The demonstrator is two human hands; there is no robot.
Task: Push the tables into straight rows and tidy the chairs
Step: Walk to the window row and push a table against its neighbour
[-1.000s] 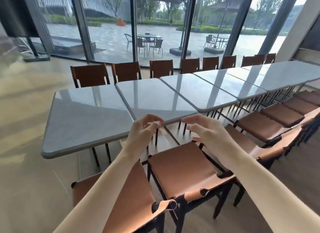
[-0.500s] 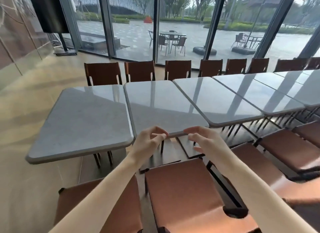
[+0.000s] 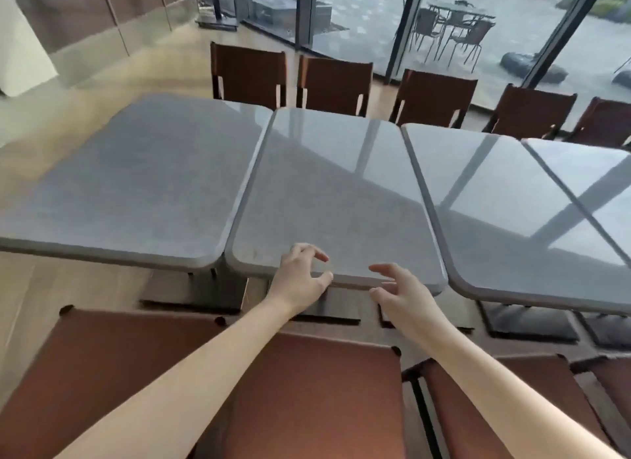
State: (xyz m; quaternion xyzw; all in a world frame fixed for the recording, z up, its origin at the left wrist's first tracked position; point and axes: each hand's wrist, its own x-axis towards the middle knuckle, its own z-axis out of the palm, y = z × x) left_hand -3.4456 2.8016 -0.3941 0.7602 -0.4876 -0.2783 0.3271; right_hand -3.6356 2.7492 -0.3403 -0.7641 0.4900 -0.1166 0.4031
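Several grey stone-topped tables stand side by side in a row. The middle table is right in front of me, with a left table and a right table beside it. My left hand holds the middle table's near edge, fingers curled over the top and thumb against the rim. My right hand is at the same edge, its spread fingers above the rim and its thumb below, not closed on it. A brown leather chair stands below my arms.
More brown chairs flank mine, one at the left and one at the right. A row of brown chair backs lines the far side. Dark table bases sit on the wooden floor. Glass walls stand behind, and open floor lies at the left.
I have stepped closer and look down more steeply. Both hands have moved forward from above the chair to the middle table's near edge, and the left hand now holds it.
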